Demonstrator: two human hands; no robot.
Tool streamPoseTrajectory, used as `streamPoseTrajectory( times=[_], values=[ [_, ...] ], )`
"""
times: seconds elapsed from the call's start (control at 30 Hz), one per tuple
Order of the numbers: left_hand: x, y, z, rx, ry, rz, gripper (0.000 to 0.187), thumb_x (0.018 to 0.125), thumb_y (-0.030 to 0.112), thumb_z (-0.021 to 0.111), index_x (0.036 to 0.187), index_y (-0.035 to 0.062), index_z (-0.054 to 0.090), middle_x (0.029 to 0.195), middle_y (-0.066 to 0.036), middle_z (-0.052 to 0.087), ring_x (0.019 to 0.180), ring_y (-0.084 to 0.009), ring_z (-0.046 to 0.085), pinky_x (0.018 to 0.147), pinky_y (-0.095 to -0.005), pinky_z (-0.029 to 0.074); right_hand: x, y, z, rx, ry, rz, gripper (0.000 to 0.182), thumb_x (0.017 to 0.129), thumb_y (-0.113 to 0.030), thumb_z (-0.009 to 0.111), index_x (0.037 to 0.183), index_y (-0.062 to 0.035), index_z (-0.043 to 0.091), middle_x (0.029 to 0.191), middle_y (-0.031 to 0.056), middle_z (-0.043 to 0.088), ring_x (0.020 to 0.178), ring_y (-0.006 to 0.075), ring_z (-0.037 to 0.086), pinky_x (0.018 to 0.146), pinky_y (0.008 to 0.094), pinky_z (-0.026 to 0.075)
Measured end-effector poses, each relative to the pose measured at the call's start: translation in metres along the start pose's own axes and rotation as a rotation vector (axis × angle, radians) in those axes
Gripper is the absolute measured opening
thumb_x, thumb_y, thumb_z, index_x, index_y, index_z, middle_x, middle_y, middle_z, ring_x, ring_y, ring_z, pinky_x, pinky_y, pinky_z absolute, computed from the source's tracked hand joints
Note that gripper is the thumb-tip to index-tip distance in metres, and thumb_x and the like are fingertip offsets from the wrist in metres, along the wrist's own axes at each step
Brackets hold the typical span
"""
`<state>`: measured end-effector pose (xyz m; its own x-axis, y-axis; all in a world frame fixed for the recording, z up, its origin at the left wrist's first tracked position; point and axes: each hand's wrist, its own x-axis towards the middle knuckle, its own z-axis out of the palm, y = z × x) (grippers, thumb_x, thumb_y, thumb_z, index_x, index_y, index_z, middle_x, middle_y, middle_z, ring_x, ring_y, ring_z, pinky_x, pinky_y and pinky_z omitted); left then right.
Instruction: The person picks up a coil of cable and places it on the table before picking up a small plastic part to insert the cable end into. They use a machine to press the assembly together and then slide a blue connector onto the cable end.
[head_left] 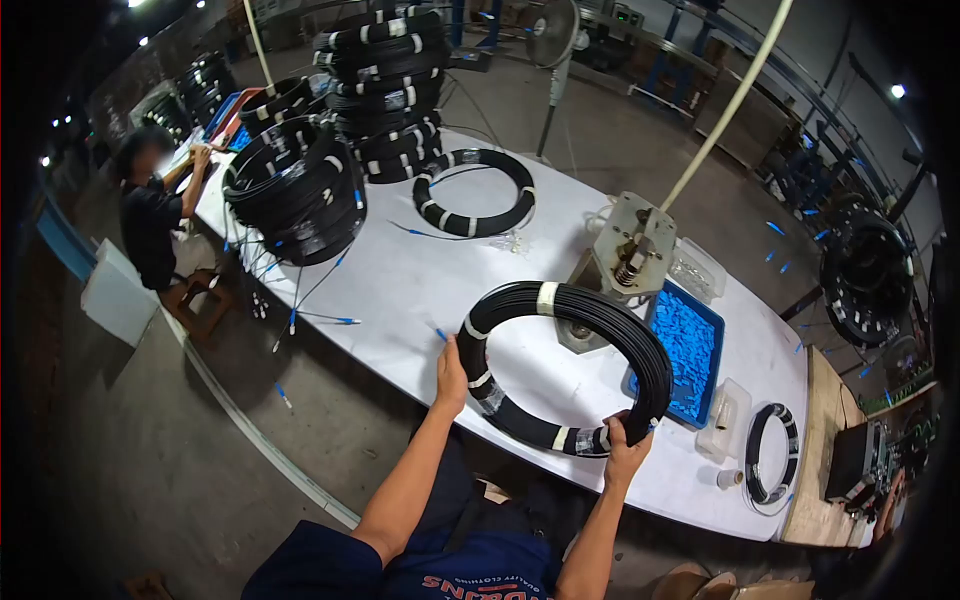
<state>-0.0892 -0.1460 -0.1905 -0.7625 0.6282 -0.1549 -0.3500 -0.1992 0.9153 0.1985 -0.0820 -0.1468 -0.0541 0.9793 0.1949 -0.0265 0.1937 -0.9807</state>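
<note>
A thick coil of black cable [640, 350], bound with white and clear tape, is held up tilted over the near side of the white table. My right hand [627, 452] grips its lower right part, the thumb on top. At the coil's left side, my left hand [453, 380] is closed on the edge, with some fingers hidden. A blue-tipped cable end [440, 333] sticks out by the left fingertips. Behind the coil stands a metal press-like fixture [625, 250], partly covered by it. A blue tray [690, 345] of small blue parts lies to the right.
More black coils are stacked at the back left [385, 100], and one coil [475, 195] lies flat on the table [375, 270]. A small coil [772, 455], clear boxes [722, 425] and a tape roll [730, 479] lie at right. Another person [155, 210] sits at far left.
</note>
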Motion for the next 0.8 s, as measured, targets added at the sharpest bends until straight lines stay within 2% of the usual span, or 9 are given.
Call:
streamPoseTrajectory(
  times=[0.17, 0.27, 0.37, 0.4, 0.43, 0.5, 0.57, 0.7, 0.8],
  values=[
    [0.008, 0.027, 0.01, -0.092, -0.139, 0.061, 0.06, 0.106, 0.048, 0.027, 0.105, 0.0002, 0.063, 0.084, -0.01, 0.069, 0.075, -0.0186, 0.068, 0.069, -0.0315, 0.054, -0.004, -0.002, 0.003, 0.068, 0.012, 0.032, 0.029, 0.081, -0.003, 0.069, 0.107, -0.0002, 0.057, 0.092, 0.0079, 0.064, 0.082, 0.0191, 0.067, 0.076, 0.0311, 0.053],
    [0.02, 0.021, 0.01, -0.026, -0.135, 0.006, 0.059, 0.105, 0.048, 0.032, 0.095, -0.0004, 0.063, 0.076, -0.011, 0.067, 0.063, -0.0178, 0.065, 0.06, -0.0299, 0.053, -0.004, -0.009, 0.003, 0.093, -0.009, 0.056, 0.036, 0.083, -0.004, 0.067, 0.116, 0.0003, 0.054, 0.101, 0.0111, 0.065, 0.084, 0.0207, 0.068, 0.077, 0.032, 0.053],
    [0.017, 0.021, 0.019, -0.082, -0.032, 0.037, 0.058, 0.104, 0.049, 0.035, 0.086, 0.0008, 0.063, 0.066, -0.008, 0.061, 0.054, -0.0161, 0.06, 0.051, -0.0285, 0.049, 0.007, 0.005, 0.0, 0.308, -0.037, -0.123, 0.054, 0.099, -0.041, 0.054, 0.133, 0.0006, 0.046, 0.113, 0.0149, 0.063, 0.088, 0.0248, 0.068, 0.076, 0.034, 0.054],
    [0.015, 0.022, 0.018, -0.071, -0.031, 0.058, 0.058, 0.104, 0.05, 0.036, 0.085, 0.001, 0.062, 0.065, -0.007, 0.06, 0.053, -0.0158, 0.059, 0.05, -0.0283, 0.048, 0.01, -0.003, -0.004, 0.326, -0.069, -0.081, 0.059, 0.104, -0.048, 0.039, 0.134, 0.0021, 0.047, 0.118, 0.0153, 0.061, 0.097, 0.0244, 0.065, 0.085, 0.0347, 0.052],
    [0.012, 0.022, 0.017, -0.079, -0.011, 0.054, 0.058, 0.104, 0.049, 0.036, 0.084, 0.001, 0.062, 0.064, -0.008, 0.06, 0.052, -0.0156, 0.058, 0.05, -0.0278, 0.047, 0.016, -0.009, -0.002, 0.321, -0.057, -0.083, 0.059, 0.104, -0.048, 0.039, 0.134, 0.0021, 0.047, 0.118, 0.0153, 0.061, 0.097, 0.0244, 0.065, 0.085, 0.0347, 0.052],
    [0.006, 0.027, 0.018, -0.149, -0.009, 0.053, 0.058, 0.104, 0.048, 0.035, 0.083, 0.0012, 0.061, 0.064, -0.008, 0.059, 0.052, -0.0155, 0.057, 0.049, -0.0274, 0.046, 0.035, -0.022, 0.005, -0.112, 0.196, -0.226, 0.054, 0.106, -0.043, 0.037, 0.13, 0.0039, 0.051, 0.122, 0.0145, 0.059, 0.108, 0.0222, 0.06, 0.097, 0.0348, 0.046],
    [0.001, 0.029, 0.014, -0.121, 0.009, 0.034, 0.058, 0.104, 0.048, 0.035, 0.082, 0.0013, 0.061, 0.063, -0.008, 0.059, 0.051, -0.0154, 0.056, 0.048, -0.0274, 0.046, 0.04, -0.029, 0.012, -0.103, 0.206, -0.241, 0.051, 0.107, -0.038, 0.036, 0.128, 0.0052, 0.053, 0.122, 0.0134, 0.059, 0.115, 0.0214, 0.055, 0.103, 0.0341, 0.04],
    [-0.003, 0.025, 0.009, -0.135, 0.026, 0.092, 0.059, 0.104, 0.048, 0.035, 0.078, 0.0019, 0.061, 0.061, -0.008, 0.058, 0.05, -0.016, 0.056, 0.048, -0.0283, 0.045, 0.047, -0.011, 0.01, -0.048, 0.201, -0.475, 0.058, 0.096, -0.048, 0.055, 0.121, 0.0045, 0.06, 0.119, 0.0141, 0.063, 0.108, 0.0233, 0.059, 0.098, 0.0351, 0.044],
    [0.0, 0.019, 0.002, -0.133, -0.001, 0.123, 0.059, 0.102, 0.052, 0.035, 0.083, 0.0032, 0.06, 0.062, -0.007, 0.057, 0.051, -0.0169, 0.056, 0.048, -0.0284, 0.046, 0.046, -0.01, 0.009, -0.166, 0.196, -0.622, 0.038, 0.1, -0.024, 0.058, 0.123, 0.006, 0.059, 0.118, 0.0115, 0.063, 0.108, 0.0164, 0.059, 0.095, 0.0296, 0.048]
  ],
)
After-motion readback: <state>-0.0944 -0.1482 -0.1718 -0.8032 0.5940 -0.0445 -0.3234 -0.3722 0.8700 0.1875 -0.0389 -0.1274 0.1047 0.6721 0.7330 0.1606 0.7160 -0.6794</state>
